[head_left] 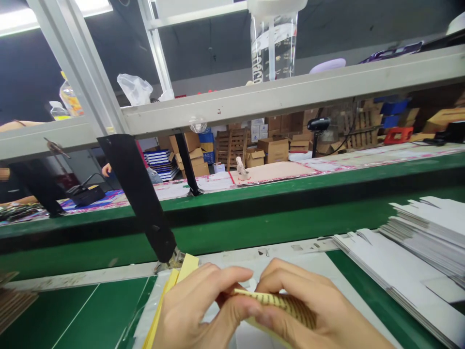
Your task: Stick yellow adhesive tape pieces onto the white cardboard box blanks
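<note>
- Head view, the hands: the left hand (198, 308) and the right hand (308, 310) are held close together low in the frame, and a yellow paper strip (279, 303) with dark marks along it is held between them.
- The grip is narrow on both sides: the strip is pinched between thumb and fingers of the right hand, and its other end is pressed by the left hand's thumb and fingers.
- Longer yellow strips (172, 291) are seen under and just beside the left hand, their upper ends rising toward a black upright post (140, 198).
- The hands are held over a white sheet (254, 334) lying on a green work table (80, 310).
- Two stacks of white die-cut card blanks (407, 271) are laid to the right of the right hand, well clear of it.
- Beyond the table, a green conveyor belt (232, 206) is crossed by a grey metal shelf rail (290, 92), and a clear plastic jug (274, 48) is stood above the rail.
- Cardboard boxes (276, 150) and a wooden pallet (232, 145) are seen in the background.
- A co-worker's hand (106, 169) is visible far off on the left, beyond the conveyor belt.
</note>
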Motion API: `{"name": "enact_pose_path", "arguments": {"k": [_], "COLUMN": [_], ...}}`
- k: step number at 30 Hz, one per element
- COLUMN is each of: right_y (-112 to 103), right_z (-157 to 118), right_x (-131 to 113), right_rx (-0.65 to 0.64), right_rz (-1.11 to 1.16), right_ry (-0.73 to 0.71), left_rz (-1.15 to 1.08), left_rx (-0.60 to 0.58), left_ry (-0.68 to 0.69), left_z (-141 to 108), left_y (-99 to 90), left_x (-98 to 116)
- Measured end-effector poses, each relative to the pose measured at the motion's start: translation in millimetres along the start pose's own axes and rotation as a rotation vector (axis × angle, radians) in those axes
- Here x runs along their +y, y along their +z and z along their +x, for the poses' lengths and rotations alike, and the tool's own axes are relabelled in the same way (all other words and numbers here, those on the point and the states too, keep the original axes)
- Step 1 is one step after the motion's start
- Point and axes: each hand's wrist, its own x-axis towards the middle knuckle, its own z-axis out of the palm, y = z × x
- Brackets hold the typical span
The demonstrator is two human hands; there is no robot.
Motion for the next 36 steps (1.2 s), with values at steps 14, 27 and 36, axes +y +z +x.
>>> {"name": "enact_pose_path", "arguments": {"k": [14,27,36], "right_y": [0,-5,-4], "right_z": [-6,-4,-6], "right_x": [-5,-5,-7], "right_rx": [0.064,0.058,0.063], "right_rz": [-0.010,-0.134,-0.086], "right_ry": [-0.006,-0.135,-0.086], "left_rz": [0.047,0.144,0.054], "left_rx": [-0.166,-0.374,-0.340], "left_ry": [-0.059,0.264,0.152], "left_z": [5,9,4], "left_y": [-2.7,-11.6,-6.0], "left_x": [-1,-5,-6]}}
